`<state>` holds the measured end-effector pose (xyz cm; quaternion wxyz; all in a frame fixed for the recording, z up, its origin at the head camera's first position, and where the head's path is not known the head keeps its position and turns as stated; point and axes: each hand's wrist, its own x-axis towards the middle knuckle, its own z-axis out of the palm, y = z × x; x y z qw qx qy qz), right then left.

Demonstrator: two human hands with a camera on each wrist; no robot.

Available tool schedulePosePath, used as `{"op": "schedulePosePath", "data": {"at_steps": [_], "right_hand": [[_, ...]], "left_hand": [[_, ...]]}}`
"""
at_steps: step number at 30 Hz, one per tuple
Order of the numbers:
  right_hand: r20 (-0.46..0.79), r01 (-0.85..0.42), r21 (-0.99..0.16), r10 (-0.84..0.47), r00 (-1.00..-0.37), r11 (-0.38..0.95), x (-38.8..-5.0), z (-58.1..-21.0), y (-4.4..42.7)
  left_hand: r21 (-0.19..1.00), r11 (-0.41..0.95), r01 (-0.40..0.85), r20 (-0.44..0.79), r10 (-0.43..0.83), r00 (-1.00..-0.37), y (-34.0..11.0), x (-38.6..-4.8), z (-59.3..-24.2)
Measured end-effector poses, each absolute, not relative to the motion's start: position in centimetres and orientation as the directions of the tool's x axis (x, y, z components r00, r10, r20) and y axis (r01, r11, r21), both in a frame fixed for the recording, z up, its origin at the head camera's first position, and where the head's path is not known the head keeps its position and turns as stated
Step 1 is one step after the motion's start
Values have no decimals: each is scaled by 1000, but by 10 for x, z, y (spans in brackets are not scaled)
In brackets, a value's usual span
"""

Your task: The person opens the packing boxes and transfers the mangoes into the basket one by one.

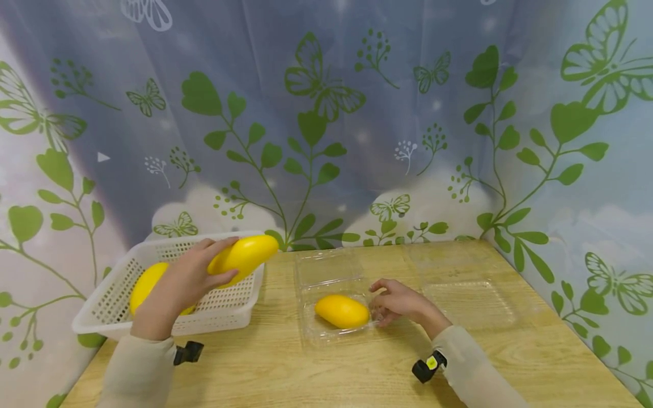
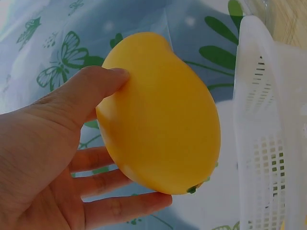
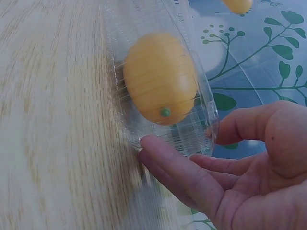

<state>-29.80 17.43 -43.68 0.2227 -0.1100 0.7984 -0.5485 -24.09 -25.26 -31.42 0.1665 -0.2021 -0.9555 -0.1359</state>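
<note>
In the head view my left hand (image 1: 181, 280) holds a yellow mango (image 1: 247, 256) above a white basket (image 1: 219, 324). The left wrist view shows the thumb on one side of this mango (image 2: 160, 115) and fingers on the other; a small dark green stem nub sits at its end. A second mango (image 1: 342, 311) lies in a clear plastic container (image 1: 326, 340) on the table. My right hand (image 1: 403, 303) grips the container's right end; in the right wrist view its digits (image 3: 165, 160) span the end wall between rim and base.
Another mango (image 1: 148, 286) lies in the basket, partly hidden by my left hand. A second clear container (image 1: 474, 303) stands open at the right of the wooden table (image 1: 357, 379). A printed curtain (image 1: 326, 141) hangs behind the table, and printed sheets flank both sides.
</note>
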Motion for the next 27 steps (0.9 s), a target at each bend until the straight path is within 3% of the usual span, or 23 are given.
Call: {"op": "schedulePosePath", "data": {"at_steps": [27], "right_hand": [[-238, 68, -920, -414, -879, 386, -298, -437, 174]], "left_hand": [[195, 926, 324, 256, 271, -928, -276, -261, -301]]}}
